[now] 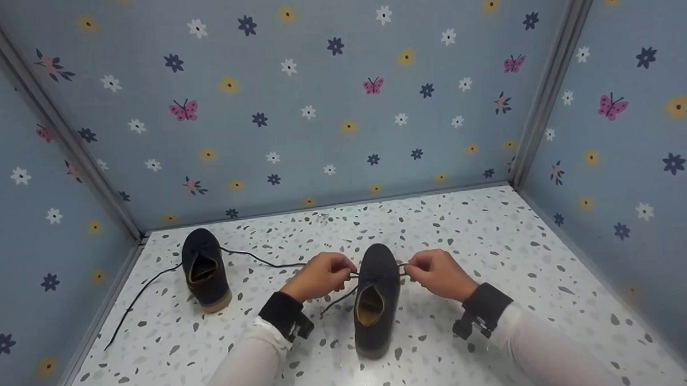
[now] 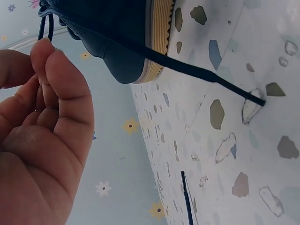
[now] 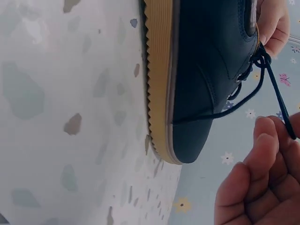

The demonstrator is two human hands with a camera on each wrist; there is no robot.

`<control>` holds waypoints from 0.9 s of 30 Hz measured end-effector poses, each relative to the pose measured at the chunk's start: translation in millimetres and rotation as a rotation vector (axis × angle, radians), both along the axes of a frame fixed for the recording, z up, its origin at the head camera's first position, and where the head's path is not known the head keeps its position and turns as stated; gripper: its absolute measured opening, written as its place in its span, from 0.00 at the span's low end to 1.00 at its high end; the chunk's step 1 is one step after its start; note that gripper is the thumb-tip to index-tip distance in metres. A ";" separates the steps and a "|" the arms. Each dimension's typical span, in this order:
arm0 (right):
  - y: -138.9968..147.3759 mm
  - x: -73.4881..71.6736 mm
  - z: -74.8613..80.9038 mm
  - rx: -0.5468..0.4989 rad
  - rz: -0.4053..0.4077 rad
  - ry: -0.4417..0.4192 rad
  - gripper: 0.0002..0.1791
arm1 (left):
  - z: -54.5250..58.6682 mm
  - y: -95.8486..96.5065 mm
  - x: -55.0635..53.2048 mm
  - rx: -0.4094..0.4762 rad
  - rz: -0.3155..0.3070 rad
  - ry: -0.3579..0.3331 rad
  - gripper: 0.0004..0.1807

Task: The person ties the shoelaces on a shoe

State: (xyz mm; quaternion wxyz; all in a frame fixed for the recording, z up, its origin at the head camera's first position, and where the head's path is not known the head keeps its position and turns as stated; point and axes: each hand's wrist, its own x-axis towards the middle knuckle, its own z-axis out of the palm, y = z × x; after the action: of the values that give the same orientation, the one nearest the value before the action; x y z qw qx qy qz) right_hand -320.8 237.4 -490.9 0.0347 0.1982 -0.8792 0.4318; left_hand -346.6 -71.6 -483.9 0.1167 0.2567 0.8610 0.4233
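Note:
A dark lace-up shoe (image 1: 379,259) with a pale ridged sole stands upright on the speckled surface, toe pointing away from me. On its left side my left hand (image 1: 322,274) pinches a loop of its shoelace (image 2: 50,27) between thumb and fingertips. Opposite, my right hand (image 1: 442,275) pinches another loop of the shoelace (image 3: 277,93). Both loops run out from a knot (image 3: 260,58) over the shoe's opening, pulled to either side. One loose lace end (image 2: 187,69) trails down the left side onto the surface; another strand hangs across the right side in the right wrist view.
A second dark shoe (image 1: 199,242) stands at the left, its laces undone and spread out to both sides. Blue panels (image 1: 317,102) printed with flowers and butterflies enclose the speckled white surface (image 1: 464,217) at the back and sides.

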 end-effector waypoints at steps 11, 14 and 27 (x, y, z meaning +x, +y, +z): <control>-10.0 -0.6 17.5 0.151 0.080 0.046 0.11 | 5.4 3.7 -2.6 0.008 -0.047 -0.045 0.13; -10.9 -0.7 21.0 0.191 0.080 0.077 0.12 | 7.0 4.6 -3.9 -0.010 -0.062 -0.042 0.11; -1.5 1.2 16.2 0.301 -0.010 0.209 0.19 | 11.6 2.7 -1.8 -0.043 -0.050 -0.017 0.09</control>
State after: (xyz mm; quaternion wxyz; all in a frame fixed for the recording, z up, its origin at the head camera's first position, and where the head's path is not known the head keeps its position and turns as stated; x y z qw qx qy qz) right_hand -319.7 236.0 -474.8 0.0978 0.2407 -0.9265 0.2723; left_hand -348.3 -68.9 -472.3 0.1403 0.2718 0.8621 0.4039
